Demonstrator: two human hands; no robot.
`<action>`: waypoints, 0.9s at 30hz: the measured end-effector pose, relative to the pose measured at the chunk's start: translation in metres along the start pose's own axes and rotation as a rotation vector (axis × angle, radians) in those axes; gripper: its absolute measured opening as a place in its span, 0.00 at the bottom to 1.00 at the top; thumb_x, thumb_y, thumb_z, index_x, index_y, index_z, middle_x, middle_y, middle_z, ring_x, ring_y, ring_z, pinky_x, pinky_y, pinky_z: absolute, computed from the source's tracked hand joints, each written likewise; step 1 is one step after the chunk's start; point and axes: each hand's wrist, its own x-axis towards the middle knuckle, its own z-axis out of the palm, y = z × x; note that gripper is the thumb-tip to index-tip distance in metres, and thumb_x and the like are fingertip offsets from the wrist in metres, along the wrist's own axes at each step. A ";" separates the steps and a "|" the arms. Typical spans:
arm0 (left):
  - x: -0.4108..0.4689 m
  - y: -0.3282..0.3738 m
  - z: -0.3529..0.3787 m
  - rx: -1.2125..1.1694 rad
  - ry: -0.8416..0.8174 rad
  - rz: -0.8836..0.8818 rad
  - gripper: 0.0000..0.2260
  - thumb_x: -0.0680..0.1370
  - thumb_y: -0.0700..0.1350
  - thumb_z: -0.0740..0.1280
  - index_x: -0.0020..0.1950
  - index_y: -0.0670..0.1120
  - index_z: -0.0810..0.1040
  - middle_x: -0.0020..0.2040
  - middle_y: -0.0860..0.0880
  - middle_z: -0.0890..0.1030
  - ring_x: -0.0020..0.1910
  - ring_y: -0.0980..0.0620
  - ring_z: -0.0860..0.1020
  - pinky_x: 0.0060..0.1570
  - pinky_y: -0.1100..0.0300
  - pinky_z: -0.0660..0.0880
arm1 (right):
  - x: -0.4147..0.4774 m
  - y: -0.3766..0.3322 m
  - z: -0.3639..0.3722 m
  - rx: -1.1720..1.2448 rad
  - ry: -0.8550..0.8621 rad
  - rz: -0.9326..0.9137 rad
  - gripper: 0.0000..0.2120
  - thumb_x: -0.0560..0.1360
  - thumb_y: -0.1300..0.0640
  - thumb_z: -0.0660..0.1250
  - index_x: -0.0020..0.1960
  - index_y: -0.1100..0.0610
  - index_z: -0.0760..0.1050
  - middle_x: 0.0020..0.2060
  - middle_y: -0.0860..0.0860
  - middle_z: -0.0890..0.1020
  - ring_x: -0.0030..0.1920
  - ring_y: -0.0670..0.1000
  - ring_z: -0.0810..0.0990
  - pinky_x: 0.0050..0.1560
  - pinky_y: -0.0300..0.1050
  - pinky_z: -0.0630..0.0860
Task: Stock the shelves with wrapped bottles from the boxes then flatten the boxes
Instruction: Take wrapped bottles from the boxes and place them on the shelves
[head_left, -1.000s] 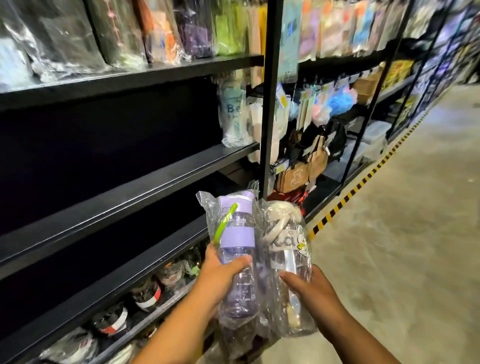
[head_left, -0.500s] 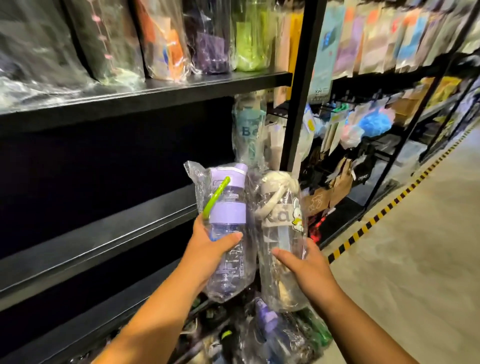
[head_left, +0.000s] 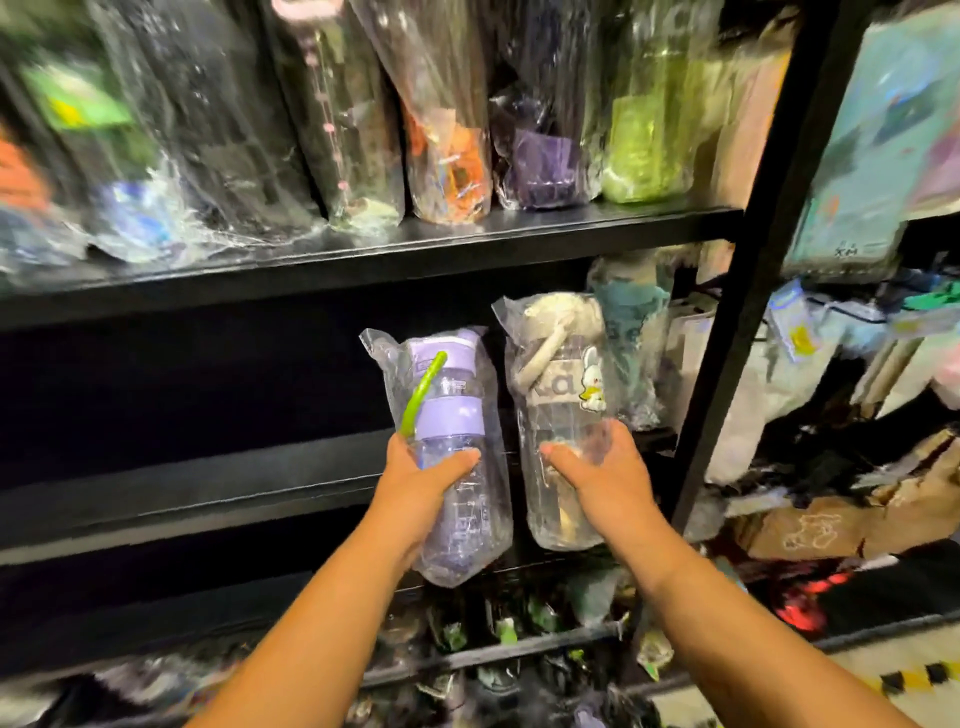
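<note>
Left grip: closed round the lower body of a purple water bottle in clear plastic wrap. The thumb lies across the front and the fingers are hidden behind. The bottle is about upright, lid up, with a green carry strap hanging from the lid down its left side.

Right grip: closed round the middle of a clear bottle with a cream lid, also bagged. The thumb is on the front and the fingers curl round the right side, seen through the plastic. A rabbit sticker sits on the upper right of this bottle.

The two bottles are side by side, just apart, held in the air in front of the dark opening above the middle shelf. Their bases hang lower than that shelf's front edge.

Just behind and right of the cream-lidded bottle, a teal wrapped bottle stands against the black upright post.

The upper shelf carries a row of wrapped bottles, among them an orange one, a purple one and a green one; those to the left are blurred.

The bottom shelf holds more wrapped stock, too blurred to name.

Right of the post are hanging packets and brown paper bags. A yellow-and-black floor stripe shows at the lower right.
</note>
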 end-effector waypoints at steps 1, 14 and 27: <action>0.001 0.000 0.003 -0.009 0.020 -0.009 0.31 0.70 0.47 0.80 0.67 0.55 0.68 0.58 0.47 0.82 0.51 0.46 0.85 0.54 0.41 0.80 | 0.008 -0.001 0.000 -0.002 -0.011 -0.019 0.31 0.73 0.55 0.75 0.70 0.55 0.64 0.56 0.41 0.72 0.55 0.41 0.70 0.53 0.32 0.65; 0.026 0.005 0.003 0.017 0.061 -0.010 0.35 0.67 0.49 0.80 0.68 0.55 0.67 0.58 0.49 0.81 0.51 0.48 0.85 0.54 0.42 0.81 | 0.092 0.014 0.042 -0.005 0.084 -0.162 0.39 0.69 0.58 0.78 0.72 0.52 0.60 0.64 0.46 0.69 0.65 0.45 0.70 0.60 0.34 0.65; 0.091 -0.003 -0.005 0.029 -0.090 -0.040 0.36 0.64 0.56 0.79 0.68 0.59 0.67 0.60 0.53 0.81 0.54 0.50 0.84 0.55 0.44 0.80 | 0.130 0.059 0.065 -0.474 0.376 -0.095 0.44 0.70 0.38 0.73 0.77 0.51 0.57 0.72 0.56 0.64 0.72 0.59 0.63 0.70 0.61 0.59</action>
